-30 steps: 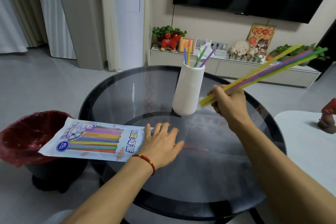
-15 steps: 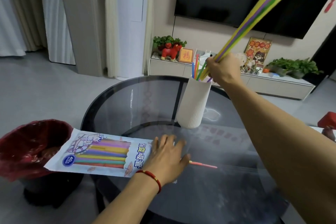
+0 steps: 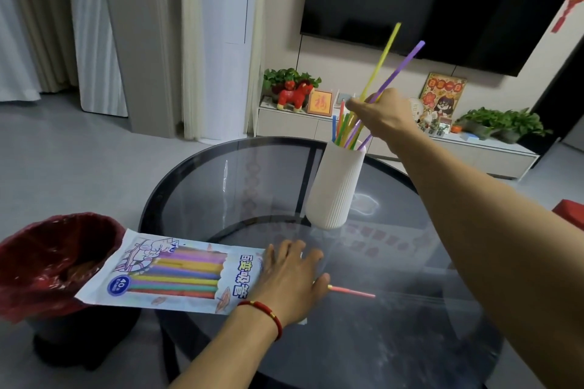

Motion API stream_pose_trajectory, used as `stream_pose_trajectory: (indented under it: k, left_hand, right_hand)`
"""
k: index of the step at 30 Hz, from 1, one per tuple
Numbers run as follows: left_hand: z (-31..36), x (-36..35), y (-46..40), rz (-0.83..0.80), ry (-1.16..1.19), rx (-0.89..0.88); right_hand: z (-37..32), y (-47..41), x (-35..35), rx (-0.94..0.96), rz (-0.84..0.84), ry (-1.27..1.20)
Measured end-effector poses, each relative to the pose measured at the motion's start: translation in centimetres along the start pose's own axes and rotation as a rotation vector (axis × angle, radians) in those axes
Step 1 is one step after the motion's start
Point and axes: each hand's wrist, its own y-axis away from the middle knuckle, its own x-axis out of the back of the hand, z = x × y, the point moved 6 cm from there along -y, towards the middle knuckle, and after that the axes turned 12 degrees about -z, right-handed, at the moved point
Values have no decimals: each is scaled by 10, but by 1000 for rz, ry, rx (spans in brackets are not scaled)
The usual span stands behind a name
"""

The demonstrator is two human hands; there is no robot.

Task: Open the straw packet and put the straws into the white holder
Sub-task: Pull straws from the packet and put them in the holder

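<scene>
Two straws (image 3: 384,68), yellow and purple, pinched by right hand (image 3: 384,114) | left hand (image 3: 289,278) flat on packet (image 3: 177,278)

The mouth of the white holder (image 3: 336,186) is being crowded by upright straws (image 3: 346,126) and by the right hand (image 3: 384,115), which is being held just above the rim with a yellow and a purple straw gripped in it. The right forearm is being stretched across the right side of the glass table (image 3: 395,341), so passage there is being blocked. The near left of the table is being taken up by the straw packet (image 3: 177,275), with the left hand (image 3: 289,281) laid flat on its end. A pink straw (image 3: 352,291) is lying just beside that hand. Bare glass is being left between holder and packet. A red-lined bin (image 3: 47,265) is standing beside the table's left edge, under the packet's overhanging end.
</scene>
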Motion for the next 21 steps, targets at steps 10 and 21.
stream_pose_trajectory:
  k: [10,21]
  left_hand:
    - [-1,1,1,20,-15,3]
    - [-1,1,4,11,-10,7]
  right_hand:
    - [-10,0,14,-10,19,37]
    - [-4,1,16,92,128,166]
